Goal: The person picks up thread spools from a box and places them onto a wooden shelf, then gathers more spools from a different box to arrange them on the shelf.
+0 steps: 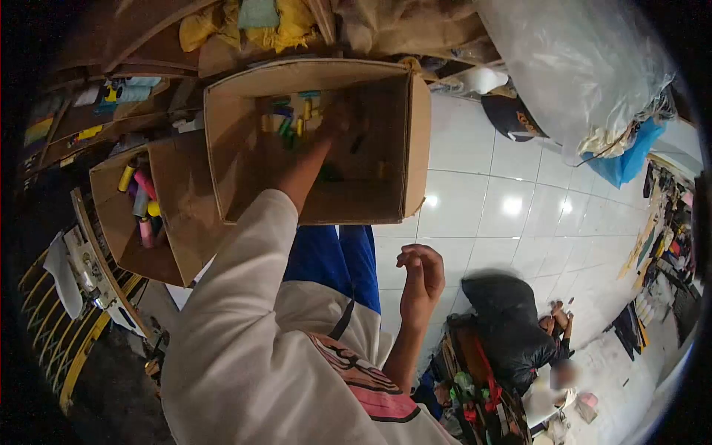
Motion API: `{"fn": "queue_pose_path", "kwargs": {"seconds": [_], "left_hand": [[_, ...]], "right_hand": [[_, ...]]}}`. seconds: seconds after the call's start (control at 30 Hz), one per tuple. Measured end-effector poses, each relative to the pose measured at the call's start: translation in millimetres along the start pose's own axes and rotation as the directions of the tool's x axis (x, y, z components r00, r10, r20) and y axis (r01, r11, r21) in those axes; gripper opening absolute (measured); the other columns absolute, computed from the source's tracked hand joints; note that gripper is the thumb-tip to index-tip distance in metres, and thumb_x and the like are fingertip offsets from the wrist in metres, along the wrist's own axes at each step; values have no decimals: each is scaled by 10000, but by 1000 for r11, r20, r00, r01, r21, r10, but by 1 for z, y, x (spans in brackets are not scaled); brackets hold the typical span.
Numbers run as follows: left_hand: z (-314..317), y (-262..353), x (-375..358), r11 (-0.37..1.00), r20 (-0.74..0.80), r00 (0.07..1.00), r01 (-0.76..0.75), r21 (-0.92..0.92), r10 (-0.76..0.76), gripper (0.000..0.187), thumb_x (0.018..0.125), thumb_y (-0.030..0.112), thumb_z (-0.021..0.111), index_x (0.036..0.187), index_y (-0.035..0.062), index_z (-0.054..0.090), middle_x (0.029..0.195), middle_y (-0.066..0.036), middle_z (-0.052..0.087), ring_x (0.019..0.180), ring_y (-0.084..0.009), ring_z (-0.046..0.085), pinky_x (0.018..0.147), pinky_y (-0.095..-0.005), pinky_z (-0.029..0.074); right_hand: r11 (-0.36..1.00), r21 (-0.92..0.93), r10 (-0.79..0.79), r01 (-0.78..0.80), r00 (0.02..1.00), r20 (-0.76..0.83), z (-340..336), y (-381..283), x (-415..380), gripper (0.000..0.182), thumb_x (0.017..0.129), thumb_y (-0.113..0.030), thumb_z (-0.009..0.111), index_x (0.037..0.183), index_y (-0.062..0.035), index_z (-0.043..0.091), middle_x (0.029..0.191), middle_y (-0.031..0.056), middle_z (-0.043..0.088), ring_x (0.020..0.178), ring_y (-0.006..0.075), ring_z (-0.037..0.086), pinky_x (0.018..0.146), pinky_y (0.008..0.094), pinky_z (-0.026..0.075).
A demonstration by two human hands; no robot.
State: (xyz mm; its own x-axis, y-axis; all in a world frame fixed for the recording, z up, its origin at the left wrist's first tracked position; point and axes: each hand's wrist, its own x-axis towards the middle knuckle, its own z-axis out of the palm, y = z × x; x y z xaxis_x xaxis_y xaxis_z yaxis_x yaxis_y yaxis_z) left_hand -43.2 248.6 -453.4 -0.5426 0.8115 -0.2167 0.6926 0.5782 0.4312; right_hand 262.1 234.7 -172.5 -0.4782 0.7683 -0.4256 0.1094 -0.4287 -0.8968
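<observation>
My left hand (338, 119) reaches down into an open cardboard box (419, 148); its fingers are lost in the shadow, and what they touch cannot be made out. Near it in the box lie several thread spools, among them a yellow spool (300, 127) and a green spool (284, 126). Outside the box, below its right corner, my right hand (421, 278) is raised with its fingers curled together. Anything between those fingertips is too small to tell.
At the left, a second cardboard box (185, 215) holds pink, grey and yellow spools. Shelves with bundles run along the top. Large clear plastic bags (578, 67) hang upper right. A black bag (500, 319) rests on the tiled floor (493, 215), near another person (560, 371) at lower right.
</observation>
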Motion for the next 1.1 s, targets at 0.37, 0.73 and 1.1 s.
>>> {"fn": "queue_pose_path", "kwargs": {"seconds": [0.37, 0.73, 1.1], "left_hand": [[46, -44, -12, 915, 26, 1000, 23, -403, -14, 269, 921, 193, 571, 1147, 57, 625, 1151, -156, 623, 1040, -291, 588, 938, -422, 449], [5, -7, -52, 961, 231, 971, 116, -253, -56, 270, 864, 182, 602, 1072, 11, 584, 1031, -200, 643, 896, -318, 637, 806, -456, 499], [-76, 26, -116, 584, 198, 893, 419, -696, -405, 508, 853, 373, 683, 1171, 32, 481, 887, -96, 554, 771, -204, 592, 688, -365, 490]], "right_hand": [[999, -21, -36, 37, 998, 59, 14, -10, 13, 135, 968, -68, 525, 1080, -5, 565, 1015, 120, 623, 842, 156, 543, 793, 303, 454], [955, -284, -54, 90, 990, 131, 27, -46, 9, 185, 980, -146, 548, 1110, -21, 587, 1054, 81, 633, 921, 140, 568, 808, 270, 445], [957, -195, -140, 214, 933, 332, 45, -76, 23, 209, 975, -112, 551, 1145, 4, 584, 1052, 79, 633, 1024, 159, 579, 914, 299, 443]]}}
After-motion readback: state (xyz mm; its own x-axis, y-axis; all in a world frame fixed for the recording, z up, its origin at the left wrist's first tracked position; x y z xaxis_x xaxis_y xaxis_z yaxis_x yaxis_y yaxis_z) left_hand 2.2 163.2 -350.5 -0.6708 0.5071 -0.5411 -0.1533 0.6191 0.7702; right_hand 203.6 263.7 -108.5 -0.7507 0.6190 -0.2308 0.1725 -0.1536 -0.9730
